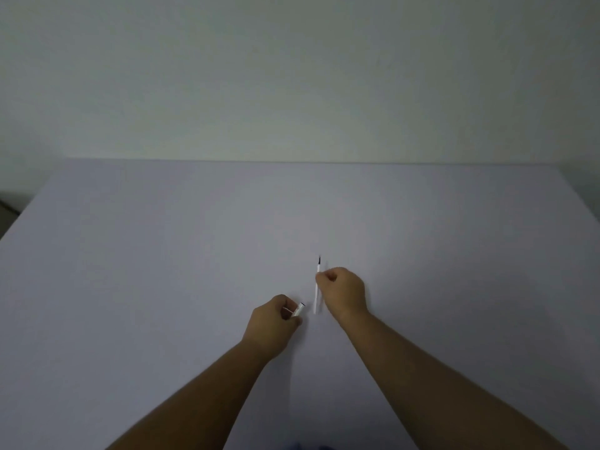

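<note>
My right hand [342,292] holds a thin white pen [317,295] with its dark tip pointing away from me, uncapped. The pen's shaft runs down the left side of the hand. My left hand [272,324] grips a short white cap [298,310], whose open dark end points up and to the right. The two hands are a little apart, above a pale grey table [162,271]. Cap and pen do not touch.
The table runs to a far edge against a plain pale wall [292,76]. Its left edge [22,216] and right corner [581,196] are in view. A bit of blue cloth [305,446] shows at the bottom.
</note>
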{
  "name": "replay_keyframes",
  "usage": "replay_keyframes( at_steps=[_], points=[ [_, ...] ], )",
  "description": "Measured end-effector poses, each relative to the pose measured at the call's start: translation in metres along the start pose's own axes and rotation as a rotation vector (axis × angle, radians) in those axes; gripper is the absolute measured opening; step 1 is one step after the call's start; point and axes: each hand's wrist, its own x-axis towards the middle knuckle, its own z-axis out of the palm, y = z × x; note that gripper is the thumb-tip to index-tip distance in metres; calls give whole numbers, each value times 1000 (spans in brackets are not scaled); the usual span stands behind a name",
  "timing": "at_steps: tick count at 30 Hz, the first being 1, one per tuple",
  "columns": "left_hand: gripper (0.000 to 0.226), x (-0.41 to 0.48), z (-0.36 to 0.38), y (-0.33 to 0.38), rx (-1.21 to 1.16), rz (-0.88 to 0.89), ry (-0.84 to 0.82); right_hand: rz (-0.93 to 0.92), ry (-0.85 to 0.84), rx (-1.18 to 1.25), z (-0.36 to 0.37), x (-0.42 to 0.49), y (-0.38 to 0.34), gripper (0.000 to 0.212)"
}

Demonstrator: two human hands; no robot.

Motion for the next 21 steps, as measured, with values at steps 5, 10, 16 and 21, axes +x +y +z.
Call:
replay_keyframes(
  at_steps=[5,10,16,21],
  points=[
    [10,1,4,5,-8,14,-12,79,7,232,-8,1,0,18],
    [10,1,6,9,9,17,-33,94,73,316,-11,0,4,19],
    [9,-2,10,12,-9,24,-25,93,68,313,-14,-4,9,18],
    [10,-5,8,12,-54,12,-19,51,63,352,-20,-7,12,16]
  ],
)
